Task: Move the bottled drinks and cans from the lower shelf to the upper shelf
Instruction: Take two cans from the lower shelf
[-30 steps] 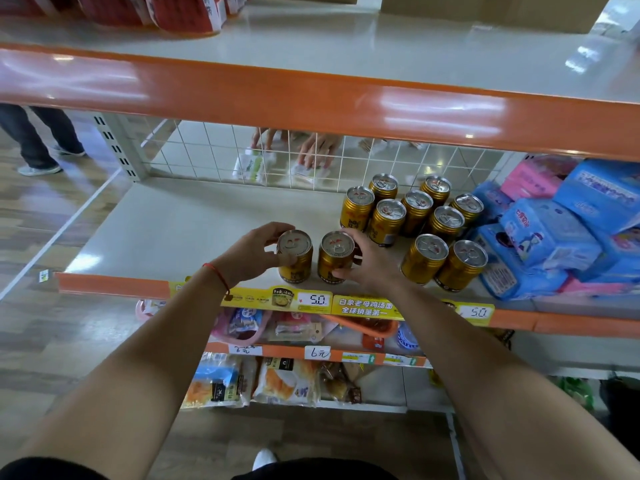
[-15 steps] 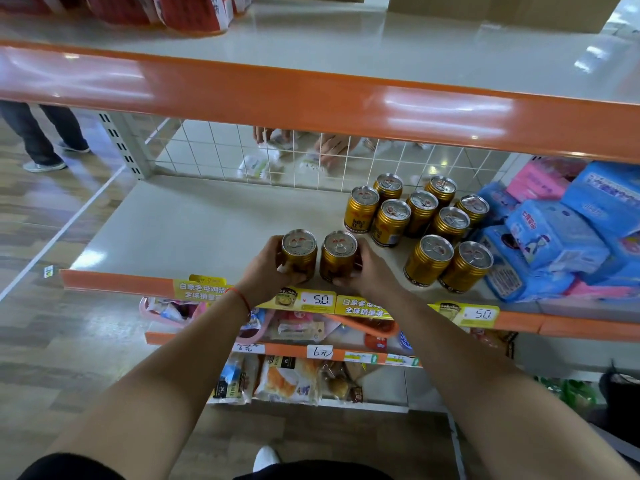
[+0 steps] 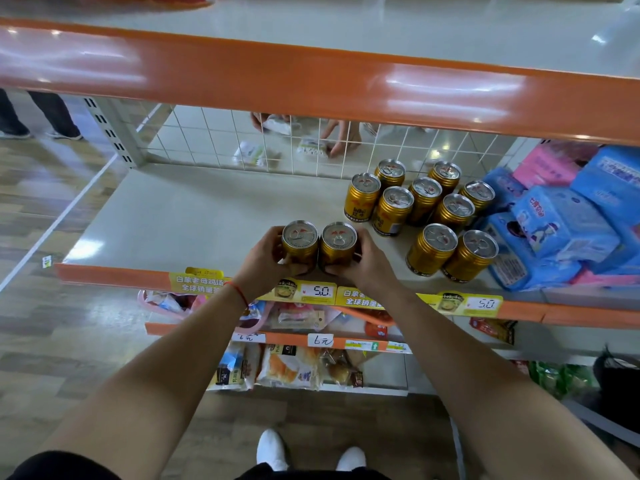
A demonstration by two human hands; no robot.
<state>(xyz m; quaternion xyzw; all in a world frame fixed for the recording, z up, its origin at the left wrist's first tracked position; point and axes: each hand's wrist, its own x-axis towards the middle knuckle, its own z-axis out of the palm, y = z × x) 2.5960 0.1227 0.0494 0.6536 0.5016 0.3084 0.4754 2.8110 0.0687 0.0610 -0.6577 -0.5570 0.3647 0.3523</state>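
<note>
- Two gold drink cans sit at centre frame, at the front edge of the lower shelf: left can and right can, upright, pull-tab tops up, sides touching.
- Left hand is wrapped round the left can and right hand round the right can, fingers curled onto the can bodies.
- The can bases are hidden by fingers, so I can't tell if they're lifted or on the shelf.
- One can per hand, pressed together as a pair: probably so two go up per trip and steady each other.
- Remaining cans are right of centre: a tight cluster toward the back, plus two front cans just beside it. All upright and untouched.
- Upper shelf runs across the top of the frame, and its visible surface is bare above the cans.
- Its orange front lip overhangs the cans, so my guess is they have to come out toward the body before going up.
- Blue packs and pink packs are stacked at the right edge, touching the can cluster. Not part of the job.
- The wire mesh back closes off the rear of the shelf. Another person's hand is handling packets beyond it.
- Yellow price tags are on the shelf edge just below the hands.
- Task looks early: most cans are down, none visible up top.
</note>
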